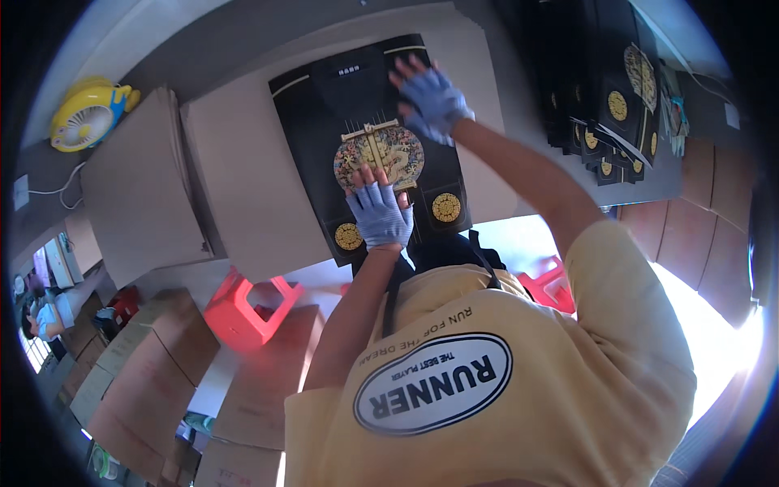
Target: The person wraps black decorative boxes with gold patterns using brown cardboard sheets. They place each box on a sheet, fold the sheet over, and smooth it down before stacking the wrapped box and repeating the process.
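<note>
A black printed cardboard sheet (312, 122) lies on the work table, with a round colourful pattern, gold lines and two gold medallions near its lower edge. My left hand (379, 213), in a grey-blue fingerless glove, rests flat on it, fingertips over the lower part of the round pattern. Farther off, my right hand (436, 99), gloved the same way, is at the sheet's upper right with fingers spread. Neither hand grips anything. Whether the right palm touches the sheet or hovers just above it, I cannot tell.
Brown cardboard (235, 154) covers the table under the sheet, and more board (134, 191) stands at the left. A yellow fan (85, 122) sits far left. More black printed pieces (596, 105) are stacked at right. Red stools (243, 312) and cartons (150, 398) stand below.
</note>
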